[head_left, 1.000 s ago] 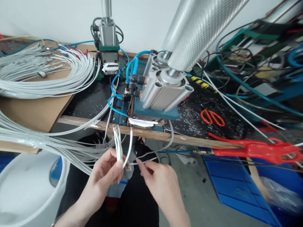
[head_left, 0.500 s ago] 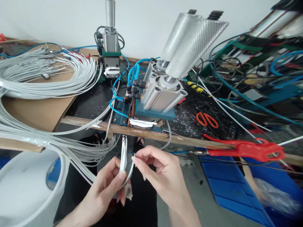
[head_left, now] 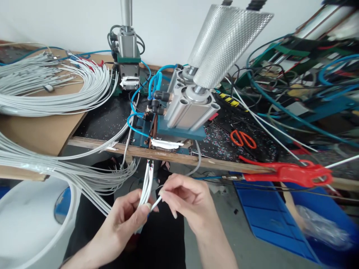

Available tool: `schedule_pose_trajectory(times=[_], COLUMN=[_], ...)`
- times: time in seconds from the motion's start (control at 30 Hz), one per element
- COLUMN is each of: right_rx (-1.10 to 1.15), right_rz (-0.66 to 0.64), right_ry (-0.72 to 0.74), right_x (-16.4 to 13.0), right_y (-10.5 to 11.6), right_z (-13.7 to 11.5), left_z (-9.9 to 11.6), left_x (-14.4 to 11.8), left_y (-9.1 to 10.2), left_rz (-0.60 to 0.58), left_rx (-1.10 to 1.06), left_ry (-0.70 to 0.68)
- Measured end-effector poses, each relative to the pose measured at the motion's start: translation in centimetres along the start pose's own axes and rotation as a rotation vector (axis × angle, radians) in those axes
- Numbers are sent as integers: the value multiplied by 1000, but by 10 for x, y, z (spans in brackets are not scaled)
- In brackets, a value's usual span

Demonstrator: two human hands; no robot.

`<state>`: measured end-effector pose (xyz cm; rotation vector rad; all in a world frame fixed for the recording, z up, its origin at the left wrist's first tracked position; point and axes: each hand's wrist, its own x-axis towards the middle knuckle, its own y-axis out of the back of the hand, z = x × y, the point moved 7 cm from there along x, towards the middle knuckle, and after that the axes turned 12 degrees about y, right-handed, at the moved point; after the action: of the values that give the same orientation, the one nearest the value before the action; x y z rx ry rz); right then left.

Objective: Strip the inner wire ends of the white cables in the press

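Observation:
A small bunch of white cables [head_left: 147, 183] stands up out of my left hand [head_left: 126, 220], pinched between thumb and fingers. Tiny coloured wire ends show at the top of the bunch. My right hand [head_left: 189, 203] pinches a single white cable [head_left: 156, 203] that leans away from the bunch, its lower part running to my left fingertips. The tip of that cable is hidden by my right fingers. Just beyond both hands is the bench's wooden edge, with the pneumatic machine [head_left: 185, 112] on it and white strips [head_left: 166, 144] at its front.
Bundled grey-white cables [head_left: 56, 101] lie on cardboard at left, above a white bucket [head_left: 33, 220]. A second machine [head_left: 127, 52] stands behind. Orange-handled scissors [head_left: 243, 139] and a red air gun [head_left: 297, 174] are at right, over blue bins [head_left: 269, 220].
My right hand has shifted slightly, and the single cable in it now leans lower and more to the side. The bunch in my left hand has spread a little.

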<state>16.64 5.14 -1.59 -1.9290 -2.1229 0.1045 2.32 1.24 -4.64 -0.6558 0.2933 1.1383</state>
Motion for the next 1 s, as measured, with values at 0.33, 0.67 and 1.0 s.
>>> schedule_pose_trajectory(times=[0.33,0.67,1.0], right_rx=[385,-353,-901], right_rz=[576,269,584], right_ry=[262,225,549], right_x=[-3,-20,-23], right_y=[22,2,50], right_z=[11,-5,-53], left_z=[-14,-11,-8], left_x=[0,4,6], left_y=[1,4,9], left_rz=[101,153,81], left_rx=[-61,-13,-8], left_ry=[15,-96,-101])
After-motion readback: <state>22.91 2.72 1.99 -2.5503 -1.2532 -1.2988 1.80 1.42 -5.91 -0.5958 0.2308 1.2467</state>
